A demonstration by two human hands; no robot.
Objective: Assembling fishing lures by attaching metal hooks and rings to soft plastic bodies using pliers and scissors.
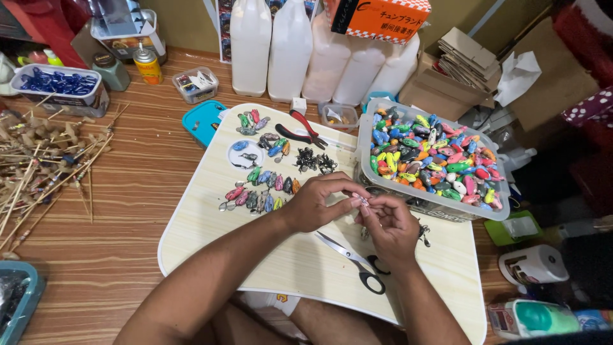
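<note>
Your left hand (317,203) and your right hand (391,225) meet over the middle of the pale wood-grain lap tray (300,262), fingertips pinched narrow on one small pinkish piece (363,200) held between them; what exactly that piece is cannot be told at this size. Both hands are closed to a fine grip, thumbs and forefingers pressed together around the piece, the remaining fingers curled. The piece sits above the tray surface, just beside the near edge of the clear plastic tub (373,124), which stands on the right of the tray and is filled with small multicoloured lure bodies (434,156). Directly below your right hand, a pair of black-handled scissors (357,262) lies flat on the tray, blades pointing toward your left forearm. To the left of your left hand, rows of painted lure bodies (262,191) are laid out on the tray, with a heap of small dark hooks (313,161) beyond them and red-handled pliers (300,131) further back. Several white jugs (287,48) stand along the back wall. On the wooden floor to your left lies a bundle of thin wooden sticks (45,166), and behind it a container of blue pieces (57,86).
</note>
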